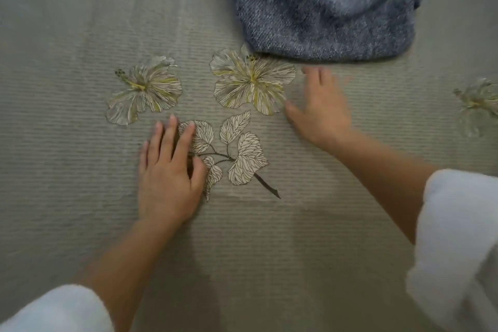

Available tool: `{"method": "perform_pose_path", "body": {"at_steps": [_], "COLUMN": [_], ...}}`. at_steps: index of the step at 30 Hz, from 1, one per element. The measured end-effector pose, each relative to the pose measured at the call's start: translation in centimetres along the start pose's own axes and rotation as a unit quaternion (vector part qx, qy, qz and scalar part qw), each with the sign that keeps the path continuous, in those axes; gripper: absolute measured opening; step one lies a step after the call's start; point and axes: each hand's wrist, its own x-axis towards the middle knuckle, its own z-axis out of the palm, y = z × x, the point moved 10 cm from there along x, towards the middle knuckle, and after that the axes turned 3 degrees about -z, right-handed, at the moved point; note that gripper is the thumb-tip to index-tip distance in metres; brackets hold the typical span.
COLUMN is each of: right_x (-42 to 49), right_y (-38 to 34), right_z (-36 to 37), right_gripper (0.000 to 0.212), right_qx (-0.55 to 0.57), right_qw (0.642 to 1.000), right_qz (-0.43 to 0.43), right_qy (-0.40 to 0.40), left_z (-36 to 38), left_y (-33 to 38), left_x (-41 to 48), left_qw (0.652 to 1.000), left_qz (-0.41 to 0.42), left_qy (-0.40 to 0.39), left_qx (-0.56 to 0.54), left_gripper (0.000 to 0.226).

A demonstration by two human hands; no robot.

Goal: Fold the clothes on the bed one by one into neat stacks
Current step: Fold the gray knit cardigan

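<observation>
L sleeve [54, 310] & R sleeve [458, 237] are white, soft-looking, bunched w/ folds near elbows; L hand [168, 170] & R hand [320, 113] are bare.

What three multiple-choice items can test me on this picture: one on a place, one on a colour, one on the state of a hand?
1. Where is the blue knitted garment? A beyond the right hand; B at the near edge; C on a chair.
2. What colour are the sleeves? A black; B white; C red.
3. How is the left hand? A clenched; B pinching cloth; C open on the bedspread.
Answers: 1A, its hem lies just past that hand; 2B, both cuffs are white; 3C, straight fingers rest on a leaf print.
</observation>
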Motion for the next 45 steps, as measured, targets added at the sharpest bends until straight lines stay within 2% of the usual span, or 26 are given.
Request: {"method": "perform_pose_path", "body": {"at_steps": [3,7,12,18,24,26,28,31,34,37,41,43,45], "right_x": [5.3,8.8,6.9,1.2,-11.5,-16.0,-20.4,-26.7,-31.9,-36.0,-40.9,-43.2,-44.8], "right_y": [-1.4,-3.3,-3.4,-4.6,-5.6,-5.8,-5.6,-5.3,-5.1,-5.0,-4.8,-3.7,-2.3], "right_z": [0.4,0.9,0.3,1.4,4.4,5.3,6.1,7.0,7.6,8.2,9.9,10.3,9.9], "right_gripper": [0.075,0.04,0.025,0.012,0.019,0.022,0.024,0.025,0.024,0.032,0.024,0.015,0.007], "right_qx": [-0.003,0.029,0.07,0.033,0.113,0.145,0.167,0.18,0.159,0.158,0.14,0.129,0.139], "right_qw": [0.998,0.994,0.991,0.998,0.974,0.96,0.946,0.929,0.912,0.88,0.839,0.824,0.819], "right_qz": [-0.001,0.003,0.008,-0.045,-0.046,-0.043,-0.035,-0.024,-0.022,0.006,0.011,0.044,0.072], "right_qy": [0.058,0.103,0.111,-0.013,-0.189,-0.234,-0.275,-0.321,-0.376,-0.448,-0.526,-0.55,-0.552], "left_z": [0.3,-0.1,-0.3,0.4,0.7,0.2,0.0,-0.8,-2.5,-2.2,-0.2,0.6,-0.3], "left_y": [-0.5,-0.5,-0.5,-0.5,-1.9,-2.0,-1.9,-1.3,1.5,5.4,8.4,9.4,9.9], "left_x": [0.1,0.2,0.2,0.2,0.5,-1.1,-4.0,-8.6,-11.6,-14.2,-18.1,-20.5,-22.4], "left_qw": [1.0,0.999,0.999,1.0,0.985,0.973,0.953,0.966,0.993,0.978,0.918,0.902,0.911], "left_qz": [0.011,0.013,0.012,0.028,0.018,-0.013,-0.053,-0.055,0.04,0.199,0.344,0.364,0.348], "left_qy": [0.017,0.033,0.03,0.001,-0.154,-0.182,-0.185,-0.143,-0.064,-0.043,-0.091,-0.153,-0.182], "left_qx": [-0.007,-0.019,-0.02,0.0,-0.073,-0.143,-0.232,-0.207,-0.093,0.043,0.177,0.173,0.127], "left_gripper": [0.059,0.058,0.059,0.064,0.053,0.052,0.055,0.071,0.081,0.082,0.04,0.031,0.023]}}
